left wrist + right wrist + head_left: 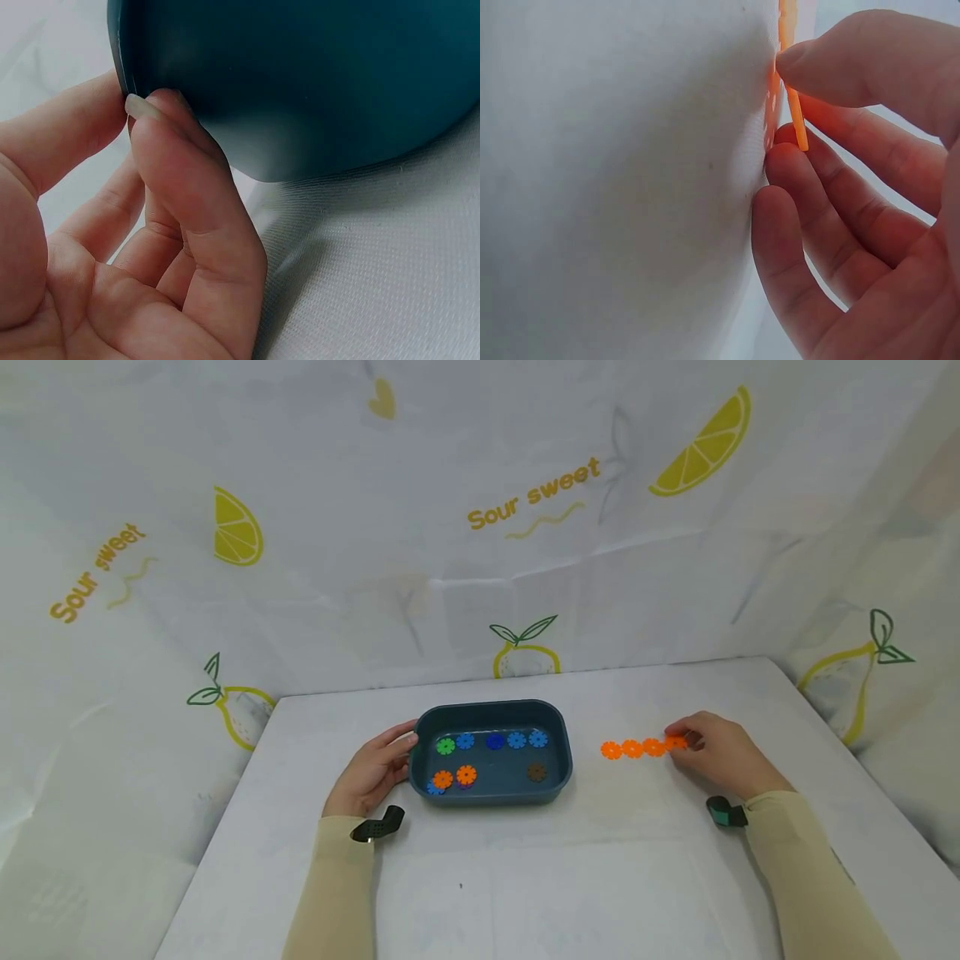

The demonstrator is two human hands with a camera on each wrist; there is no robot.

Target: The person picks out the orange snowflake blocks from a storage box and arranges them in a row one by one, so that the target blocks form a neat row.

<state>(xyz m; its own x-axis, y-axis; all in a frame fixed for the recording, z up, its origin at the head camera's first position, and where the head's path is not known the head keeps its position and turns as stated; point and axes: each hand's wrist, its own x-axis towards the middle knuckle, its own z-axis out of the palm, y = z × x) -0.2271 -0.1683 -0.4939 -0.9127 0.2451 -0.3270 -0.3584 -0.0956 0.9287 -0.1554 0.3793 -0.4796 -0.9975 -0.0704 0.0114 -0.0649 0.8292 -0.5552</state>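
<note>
My left hand (372,768) grips the left end of a dark teal plastic tray (495,798). In the left wrist view, the thumb and fingers pinch the tray's rim (124,60) from both sides. Notched snowflake-shaped discs lie in the tray, among them a green disc (446,746), a dark blue disc (495,741), a brown disc (536,772) and an orange disc (467,774). To the right of the tray, my right hand (723,753) pinches an orange notched disc (677,742) at the right end of a row of orange discs (633,749). Seen edge-on, the orange disc (798,120) tilts between thumb and fingers.
A white cloth covers the table (570,885), whose back edge meets a white curtain (337,602) printed with lemons. Black straps (378,825) sit at both wrists, over beige sleeves. Inside the tray, several discs at the front left overlap.
</note>
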